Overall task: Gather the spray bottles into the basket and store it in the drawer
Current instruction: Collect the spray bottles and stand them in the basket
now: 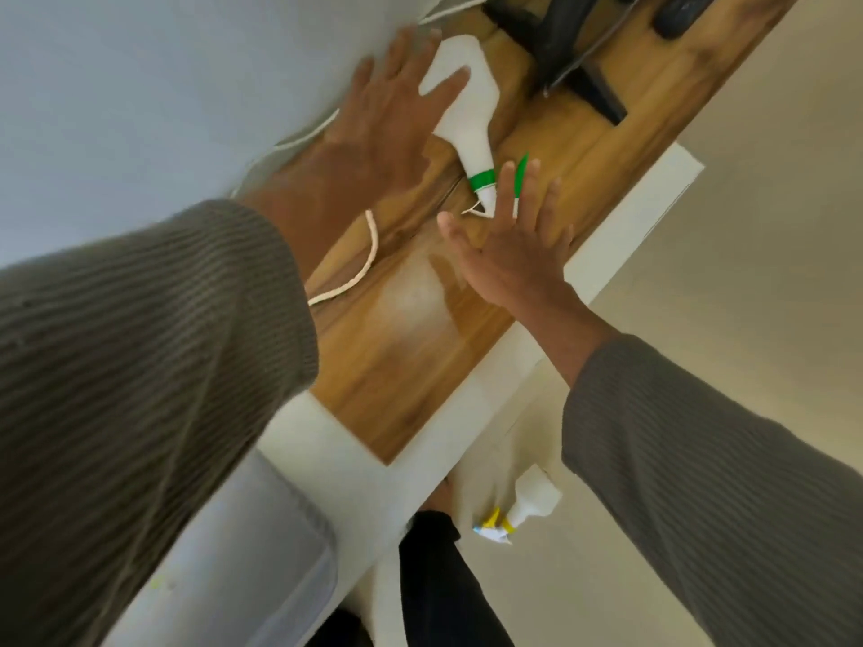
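Presently catalogued, head view, frame tilted and somewhat motion-blurred:

1. Wooden desktop (401, 347): runs diagonally from lower centre to upper right, with a white edge along its right side.
2. Green-collared spray bottle (462, 109): white body, lying on its side on the desktop in the upper centre; green collar and trigger end point toward the lower right.
3. Left hand (373, 128): upper centre-left, fingers spread wide and flat, empty. Its fingertips overlap the bottle's body in the picture; whether they touch it cannot be told through the blur.
4. Right hand (509, 249): centre, fingers fanned wide, holding nothing. Its fingertips sit in front of the bottle's green trigger; contact cannot be told.
5. Ribbed sleeves (130, 357): grey-brown, covering both forearms, the left filling the lower left of the frame.
6. Yellow-collared spray bottle (527, 504): white, lying on the pale floor (770, 203) at lower centre-right, below the desktop edge, well apart from both hands.
7. White cord (359, 268): curved across the desktop at centre-left, near the left wrist.
8. Black stand (560, 53): dark base on the desktop at the top centre, beyond the first bottle.
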`<state>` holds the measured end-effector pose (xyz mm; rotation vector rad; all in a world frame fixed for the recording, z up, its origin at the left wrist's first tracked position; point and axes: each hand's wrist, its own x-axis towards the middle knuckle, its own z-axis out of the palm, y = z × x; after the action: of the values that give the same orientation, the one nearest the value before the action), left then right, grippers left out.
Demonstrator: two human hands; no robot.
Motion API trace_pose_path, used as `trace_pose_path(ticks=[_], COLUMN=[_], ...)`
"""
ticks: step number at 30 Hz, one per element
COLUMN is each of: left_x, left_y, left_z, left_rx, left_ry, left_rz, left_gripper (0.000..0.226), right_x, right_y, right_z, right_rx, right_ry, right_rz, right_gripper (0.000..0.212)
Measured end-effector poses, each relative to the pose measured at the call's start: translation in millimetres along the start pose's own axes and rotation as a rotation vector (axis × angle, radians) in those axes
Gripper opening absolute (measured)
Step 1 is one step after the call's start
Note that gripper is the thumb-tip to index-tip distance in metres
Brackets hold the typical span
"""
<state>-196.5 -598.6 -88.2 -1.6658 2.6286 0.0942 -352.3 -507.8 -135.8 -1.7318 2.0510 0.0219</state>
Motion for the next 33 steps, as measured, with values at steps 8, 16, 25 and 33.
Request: trace_pose_path(ticks=[8, 16, 25, 33], left_x=[84, 84, -51, -250], left_y=[6, 10, -19, 30], left_z=[8, 16, 5, -14], left_rx=[0.259, 0.216, -0.387, -1.005], left_ry=[-0.059, -0.155, 0.024, 0.383], left_rz=[0.242, 0.064, -0.417, -0.822], left_gripper=[0.101, 0.104, 0.088, 0.090], right_x=[14, 1, -86, -163], right_y=[23, 33, 2, -93], right_z=[-3, -7, -13, -32], right_rx=[0.059, 0.082, 0.635, 1.004], right_ry=[0.037, 0.185, 0.355, 0.032], right_rz=[-0.062, -0.153, -0.133, -0.368], right_gripper=[0.093, 0.088, 0.082, 0.057])
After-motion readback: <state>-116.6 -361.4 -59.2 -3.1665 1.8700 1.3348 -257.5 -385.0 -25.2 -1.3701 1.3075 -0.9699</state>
